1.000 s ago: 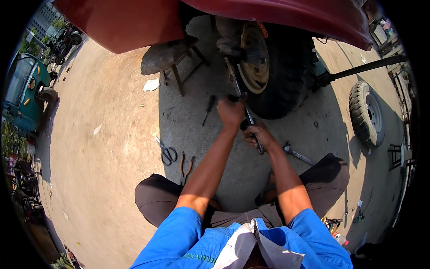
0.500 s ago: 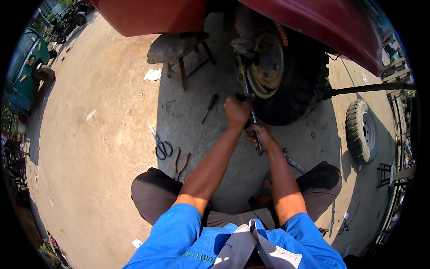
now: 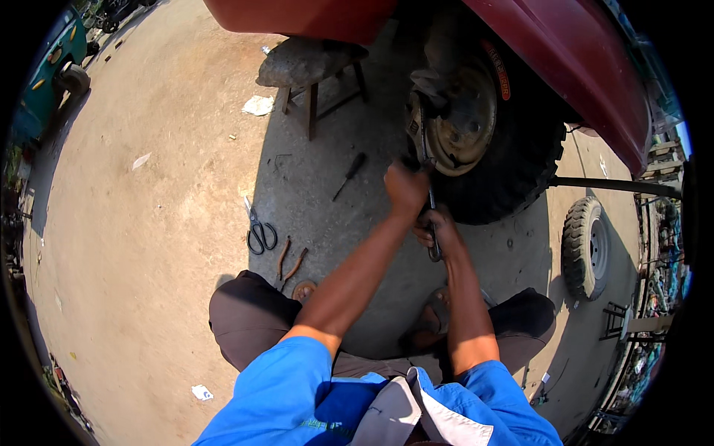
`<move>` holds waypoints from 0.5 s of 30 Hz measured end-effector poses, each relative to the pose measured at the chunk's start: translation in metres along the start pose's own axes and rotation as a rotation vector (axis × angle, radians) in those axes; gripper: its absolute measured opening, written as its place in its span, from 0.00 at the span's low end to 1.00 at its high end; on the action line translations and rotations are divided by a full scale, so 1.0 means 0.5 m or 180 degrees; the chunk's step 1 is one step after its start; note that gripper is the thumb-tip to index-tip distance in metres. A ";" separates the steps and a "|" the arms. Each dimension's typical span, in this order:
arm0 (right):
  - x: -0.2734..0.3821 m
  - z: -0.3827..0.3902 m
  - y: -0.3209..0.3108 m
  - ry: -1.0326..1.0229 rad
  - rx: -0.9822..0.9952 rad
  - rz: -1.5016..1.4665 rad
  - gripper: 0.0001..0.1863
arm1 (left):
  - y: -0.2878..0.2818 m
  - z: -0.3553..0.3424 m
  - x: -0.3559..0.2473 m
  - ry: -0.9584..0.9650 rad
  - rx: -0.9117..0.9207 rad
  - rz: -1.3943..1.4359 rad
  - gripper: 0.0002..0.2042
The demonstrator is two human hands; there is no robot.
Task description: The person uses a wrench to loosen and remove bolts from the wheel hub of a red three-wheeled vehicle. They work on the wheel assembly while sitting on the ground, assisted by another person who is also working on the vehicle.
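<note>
While both grip: left hand [image 3: 406, 186] and right hand [image 3: 437, 229] on bar [image 3: 431, 201] at wheel [image 3: 487, 134] edge.

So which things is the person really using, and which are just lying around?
In use:
left hand
right hand
long metal tool
wheel hub

Lying about:
scissors
pliers
screwdriver
wooden stool
spare wheel
</note>
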State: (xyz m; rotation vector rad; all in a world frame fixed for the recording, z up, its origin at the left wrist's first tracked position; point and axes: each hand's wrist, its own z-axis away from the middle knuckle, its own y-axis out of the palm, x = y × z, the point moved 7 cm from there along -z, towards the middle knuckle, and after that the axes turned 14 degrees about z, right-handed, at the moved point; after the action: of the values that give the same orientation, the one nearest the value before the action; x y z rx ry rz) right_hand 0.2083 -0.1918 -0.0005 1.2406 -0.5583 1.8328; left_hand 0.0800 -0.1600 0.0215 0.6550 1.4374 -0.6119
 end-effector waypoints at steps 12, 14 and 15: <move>-0.024 0.008 -0.040 0.0109 -0.0557 0.0723 0.10 | 0.012 0.018 0.017 -0.0023 -0.0054 0.0368 0.21; -0.017 0.024 -0.033 0.0361 -0.0997 0.1195 0.11 | 0.027 0.022 0.042 -0.0253 -0.0074 0.0364 0.21; -0.011 0.042 -0.022 0.0527 -0.1167 0.1352 0.12 | 0.047 0.019 0.061 -0.0556 -0.0001 0.0291 0.21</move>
State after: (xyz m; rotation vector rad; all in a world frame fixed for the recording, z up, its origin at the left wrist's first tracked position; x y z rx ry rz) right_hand 0.2295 -0.2034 0.0023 0.7546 -1.0716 2.0334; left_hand 0.1049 -0.1507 -0.0079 0.6474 1.2387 -0.5826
